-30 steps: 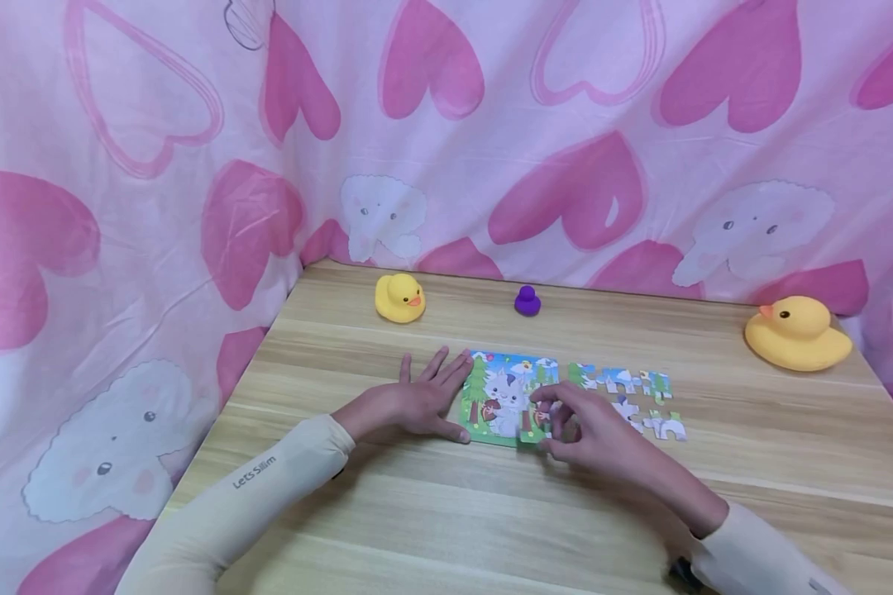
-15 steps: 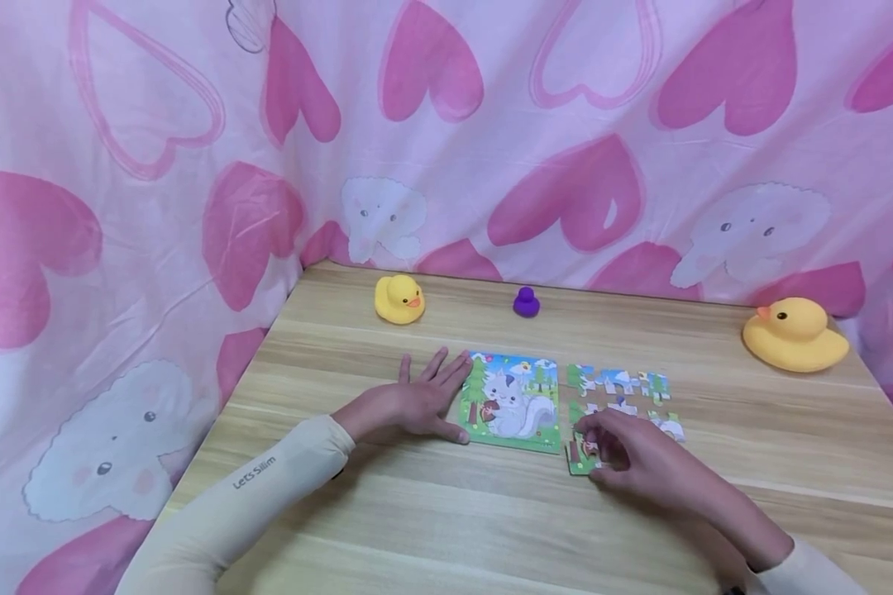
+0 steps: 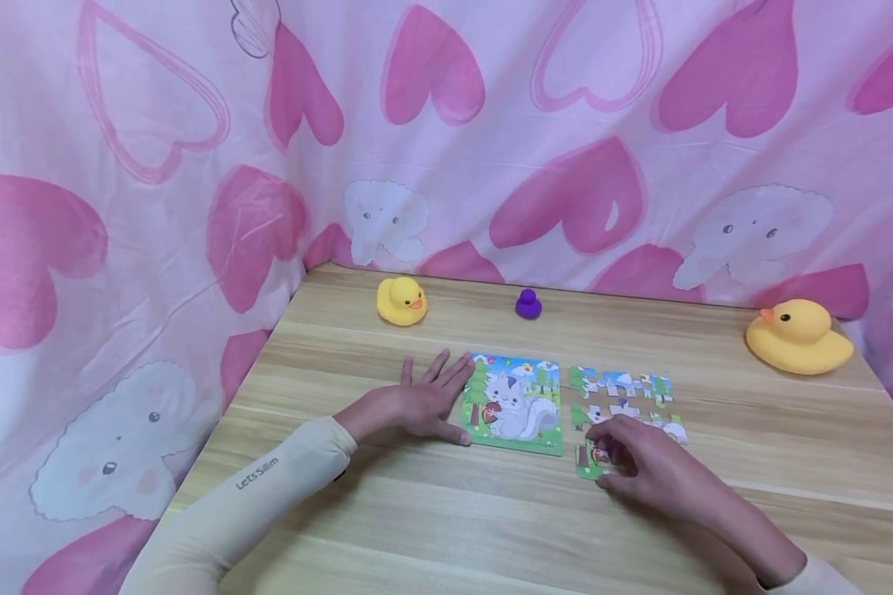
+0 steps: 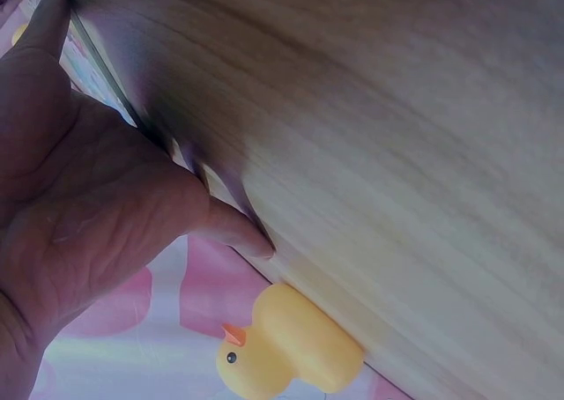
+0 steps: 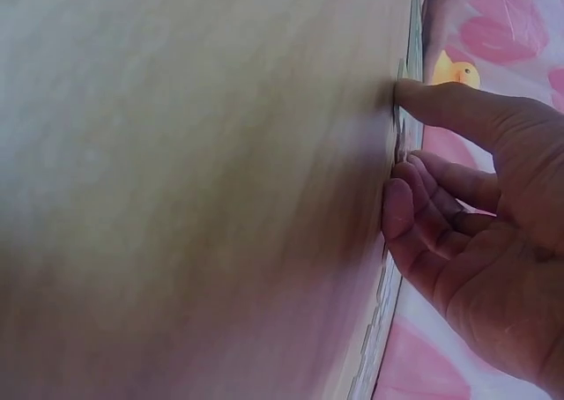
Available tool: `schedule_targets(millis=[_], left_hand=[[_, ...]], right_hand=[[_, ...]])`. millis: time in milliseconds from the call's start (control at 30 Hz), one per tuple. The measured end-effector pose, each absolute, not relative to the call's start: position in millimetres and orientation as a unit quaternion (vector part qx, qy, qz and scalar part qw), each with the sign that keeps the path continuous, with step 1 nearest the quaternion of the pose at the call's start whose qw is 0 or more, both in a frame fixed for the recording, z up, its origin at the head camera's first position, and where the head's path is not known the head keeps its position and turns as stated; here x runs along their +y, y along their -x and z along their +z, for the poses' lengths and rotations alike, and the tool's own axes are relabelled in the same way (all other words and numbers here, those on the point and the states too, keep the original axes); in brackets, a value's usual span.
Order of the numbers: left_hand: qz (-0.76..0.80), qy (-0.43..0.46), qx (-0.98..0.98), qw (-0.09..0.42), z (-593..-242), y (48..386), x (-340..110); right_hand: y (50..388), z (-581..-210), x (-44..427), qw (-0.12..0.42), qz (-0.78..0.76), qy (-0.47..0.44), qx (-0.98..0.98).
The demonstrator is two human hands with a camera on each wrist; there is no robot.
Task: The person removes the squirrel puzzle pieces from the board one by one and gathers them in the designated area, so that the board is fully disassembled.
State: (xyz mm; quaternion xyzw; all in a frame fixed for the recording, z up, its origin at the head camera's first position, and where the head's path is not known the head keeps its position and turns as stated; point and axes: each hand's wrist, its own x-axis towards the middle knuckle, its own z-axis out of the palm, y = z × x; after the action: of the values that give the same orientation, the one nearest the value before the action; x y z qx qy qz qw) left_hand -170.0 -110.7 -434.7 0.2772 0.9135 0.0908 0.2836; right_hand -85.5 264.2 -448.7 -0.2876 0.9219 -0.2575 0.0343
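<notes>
A picture card of a white squirrel in a forest [image 3: 517, 405] lies flat on the wooden table. My left hand [image 3: 432, 405] is spread flat at its left edge, fingers straight, with thumb and fingertips touching the card's side. To the right of the card, my right hand [image 3: 651, 463] pinches a jigsaw piece [image 3: 584, 461] showing a brown trunk and green ground, down at the tabletop. In the right wrist view, its thumb [image 5: 419, 99] and curled fingertips meet the thin piece. Rows of several other jigsaw pieces [image 3: 619, 383] lie just beyond, partly covered by the hand.
Along the back of the table [image 3: 417, 529] stand a small yellow duck [image 3: 402, 302], a tiny purple duck [image 3: 528, 304] and a large yellow duck [image 3: 799, 337] at the right. A pink heart-patterned curtain [image 3: 446, 165] hangs behind and at the left.
My right hand has carried the jigsaw piece from over the card's lower right to the table below the other pieces, then slid it slightly right. My left hand has stayed put.
</notes>
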Motion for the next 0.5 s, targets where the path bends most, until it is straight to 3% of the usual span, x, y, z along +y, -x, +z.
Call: schedule_targets(millis=[500], left_hand=[[0.087,-0.272,0.915,0.286,-435.7,170.6,-109.1]], right_hand=[[89.0,-442.5,247.6,0.046,-0.258,0.243,0.934]])
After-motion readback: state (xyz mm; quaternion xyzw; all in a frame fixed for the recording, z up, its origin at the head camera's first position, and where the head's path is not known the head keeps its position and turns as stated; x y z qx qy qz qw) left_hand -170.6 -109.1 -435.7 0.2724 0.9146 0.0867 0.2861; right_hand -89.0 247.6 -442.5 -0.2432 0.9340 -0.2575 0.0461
